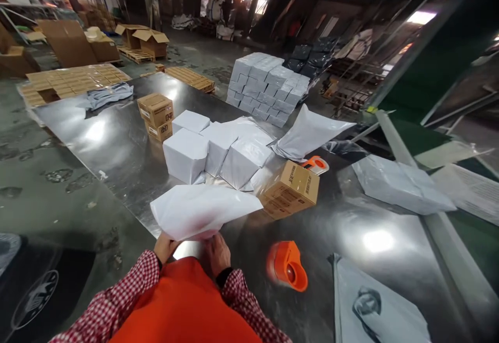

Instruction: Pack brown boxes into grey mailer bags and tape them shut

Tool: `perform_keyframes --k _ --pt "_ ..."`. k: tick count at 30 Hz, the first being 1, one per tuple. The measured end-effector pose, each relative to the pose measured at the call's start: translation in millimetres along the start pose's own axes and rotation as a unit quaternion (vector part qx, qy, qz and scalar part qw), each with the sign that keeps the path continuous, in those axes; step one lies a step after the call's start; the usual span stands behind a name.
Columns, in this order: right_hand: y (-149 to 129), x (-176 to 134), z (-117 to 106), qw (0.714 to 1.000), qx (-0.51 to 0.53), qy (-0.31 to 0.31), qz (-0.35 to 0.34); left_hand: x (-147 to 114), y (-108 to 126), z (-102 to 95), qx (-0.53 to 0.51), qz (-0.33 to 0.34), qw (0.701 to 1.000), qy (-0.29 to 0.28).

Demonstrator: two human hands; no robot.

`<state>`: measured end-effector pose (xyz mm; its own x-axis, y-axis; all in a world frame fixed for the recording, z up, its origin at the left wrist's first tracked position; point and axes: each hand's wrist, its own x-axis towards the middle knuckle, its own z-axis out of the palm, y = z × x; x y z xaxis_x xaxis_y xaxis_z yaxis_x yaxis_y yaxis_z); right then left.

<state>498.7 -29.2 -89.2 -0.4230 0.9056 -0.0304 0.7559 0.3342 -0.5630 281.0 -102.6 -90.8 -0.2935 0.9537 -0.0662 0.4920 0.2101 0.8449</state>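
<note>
A white plastic mailing bag (205,207) is held up at the table's near edge, its sides bulging outward. My left hand (165,248) grips its lower left part, with the fingertips partly hidden by the plastic. On the lower right, my right hand (219,253) is closed at the bag's edge, its fingers partly out of sight. Just beyond the bag stand several white plastic-wrapped boxes (186,153). A brown carton (292,189) lies to their right. Nearer me on the right is an orange tape dispenser (290,266), slightly blurred.
Flat grey-white bags (380,306) lie front right on the metal table (128,176). Another orange tape dispenser (316,164) sits behind the carton. Two small cartons (156,117) are stacked left. Wrapped parcels (403,184) lie right; a large parcel stack (265,86) stands beyond.
</note>
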Motion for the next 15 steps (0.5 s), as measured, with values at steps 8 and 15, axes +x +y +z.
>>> perform_keyframes --k 8,15 --pt "-7.0 9.4 -5.3 0.987 -0.128 -0.093 0.032 9.2 -8.5 6.2 0.034 -0.078 0.996 -0.009" --pt "-15.2 15.6 -25.0 0.975 -0.173 -0.139 0.007 12.7 -7.3 8.6 0.047 -0.114 0.991 -0.042"
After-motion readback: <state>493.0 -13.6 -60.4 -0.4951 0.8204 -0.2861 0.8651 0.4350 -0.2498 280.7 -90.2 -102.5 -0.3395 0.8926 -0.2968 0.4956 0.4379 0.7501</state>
